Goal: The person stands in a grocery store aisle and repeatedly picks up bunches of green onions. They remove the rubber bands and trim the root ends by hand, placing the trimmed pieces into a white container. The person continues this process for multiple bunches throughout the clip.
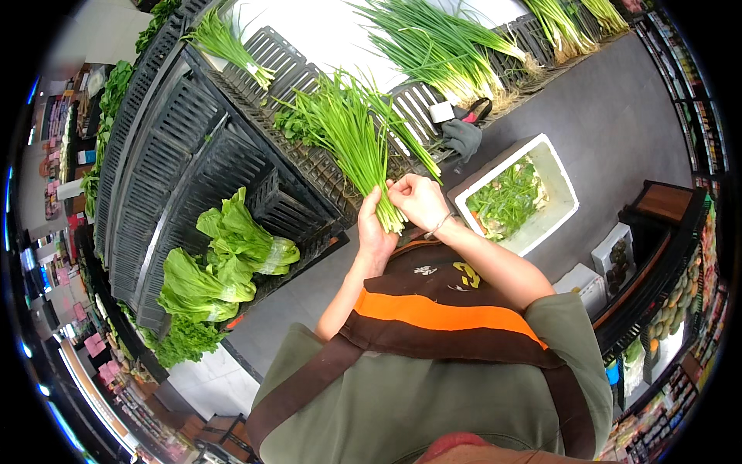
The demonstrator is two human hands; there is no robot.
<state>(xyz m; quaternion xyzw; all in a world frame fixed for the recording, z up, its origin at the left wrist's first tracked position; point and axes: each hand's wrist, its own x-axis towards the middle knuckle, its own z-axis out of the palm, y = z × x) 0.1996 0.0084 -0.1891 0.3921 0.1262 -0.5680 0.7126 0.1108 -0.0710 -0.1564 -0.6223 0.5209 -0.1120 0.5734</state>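
Note:
My left hand (374, 229) is wrapped around the lower stalks of a bunch of garlic chives (356, 142). The cut pale ends point toward my apron, and the long green leaves fan out over the black slatted display rack (327, 165). My right hand (422, 200) has its thumb and forefinger pinched at the right edge of the bunch, just above the left thumb; what lies between those fingertips is too small to make out. A few loose stalks (414, 145) lie on the rack right of the bunch. Leafy herbs (293, 124) show partly behind it.
A white foam box (530, 243) with leafy trimmings (504, 200) stands to the right. Scallions (458, 64), another chive bunch (232, 46) and a grey cloth (462, 139) lie on the rack. Taped leafy greens (249, 238) sit at left, near black slatted crates (174, 133).

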